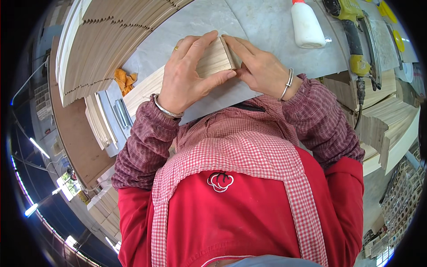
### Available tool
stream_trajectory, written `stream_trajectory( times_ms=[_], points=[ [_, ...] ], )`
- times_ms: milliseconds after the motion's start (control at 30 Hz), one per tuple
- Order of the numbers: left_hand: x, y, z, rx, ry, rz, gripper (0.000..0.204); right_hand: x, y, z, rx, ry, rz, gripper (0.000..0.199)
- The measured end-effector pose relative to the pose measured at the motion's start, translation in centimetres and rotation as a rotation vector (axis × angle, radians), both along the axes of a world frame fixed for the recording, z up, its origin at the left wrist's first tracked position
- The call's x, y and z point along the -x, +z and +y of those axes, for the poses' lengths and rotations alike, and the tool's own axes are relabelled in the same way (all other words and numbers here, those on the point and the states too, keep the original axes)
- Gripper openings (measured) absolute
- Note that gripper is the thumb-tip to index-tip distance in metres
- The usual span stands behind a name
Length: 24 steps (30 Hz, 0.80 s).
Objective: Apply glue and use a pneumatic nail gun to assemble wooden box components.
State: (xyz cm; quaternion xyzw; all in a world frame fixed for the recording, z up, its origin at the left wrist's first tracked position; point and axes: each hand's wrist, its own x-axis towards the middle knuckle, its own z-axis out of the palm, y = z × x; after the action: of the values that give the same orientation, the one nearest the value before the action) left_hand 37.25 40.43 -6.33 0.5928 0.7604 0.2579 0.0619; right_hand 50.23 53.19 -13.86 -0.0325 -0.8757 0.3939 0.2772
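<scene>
Nearest the camera, the wearer's red garment fills the lower centre of the frame, with a red-and-white checked ruffle across it. Beyond it, a pale wooden board lies in the upper centre, over the grey table.

Alignment: the long axis of the board runs obliquely, from the left of the frame below the orange cloth, up and rightward beneath the left hand. The right end of the board terminates between the two hands, with a darker edge facing the right hand.

Left hand: spread across the width of the board. The fingertips reach the upper corner and the thumb bears at the lower corner, so the board is clasped between them. This hand covers more of the board.

Right hand: just beyond the board's right end, fingers extended toward the upper corner and touching the end region. The thumb side is partly hidden; whether it pinches the end cannot be told.

Surroundings: a large stack of boards occupies the upper left; a white bottle and a yellow-and-black power tool lie at upper right, apart from both hands.
</scene>
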Motion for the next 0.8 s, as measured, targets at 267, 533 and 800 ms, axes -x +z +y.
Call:
stream_trajectory(
  times_ms=[267,533,800],
  points=[
    [0.17,0.04,0.00,-0.012,-0.046,0.005,0.069,0.08,-0.21,0.05,-0.033,-0.004,-0.032,0.074],
    [0.10,-0.34,-0.02,-0.036,-0.049,0.041,0.067,0.01,0.45,0.34,-0.162,0.015,-0.066,0.056],
    [0.12,-0.50,-0.13,-0.028,-0.044,-0.016,0.066,-0.03,0.64,0.42,-0.200,0.013,-0.051,0.051]
  ],
)
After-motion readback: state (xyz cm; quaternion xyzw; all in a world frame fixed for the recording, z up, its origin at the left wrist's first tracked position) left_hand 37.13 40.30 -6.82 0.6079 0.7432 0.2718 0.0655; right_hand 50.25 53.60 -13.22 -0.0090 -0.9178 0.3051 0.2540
